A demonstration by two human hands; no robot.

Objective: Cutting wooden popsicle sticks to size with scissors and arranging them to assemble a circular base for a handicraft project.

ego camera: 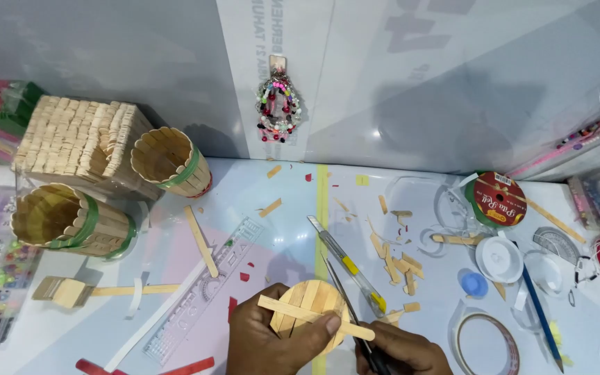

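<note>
Fingers [331, 323] of the left hand [272, 344] are clamped on a round disc of pale wooden craft sticks [307, 305], thumb pressing a single flat stick [314, 317] laid crosswise over it, evidently to stop it shifting. The right hand [401, 354] is closed around a dark-handled pointed tool [345, 298], its tip resting at the disc's upper right edge; what kind of tool it is cannot be told.

The disc sits at the near edge of the pale blue work table [272, 187], partly over a yellow tape line [322, 201]. Just beyond lies a yellow-and-silver utility knife [345, 264], close to the tool. A clear plastic ruler [206, 295] lies to the left, wood offcuts [397, 260] to the right. Two stick-built cups banded in green [171, 163] stand well apart at the far left, leaving open room ahead.
</note>
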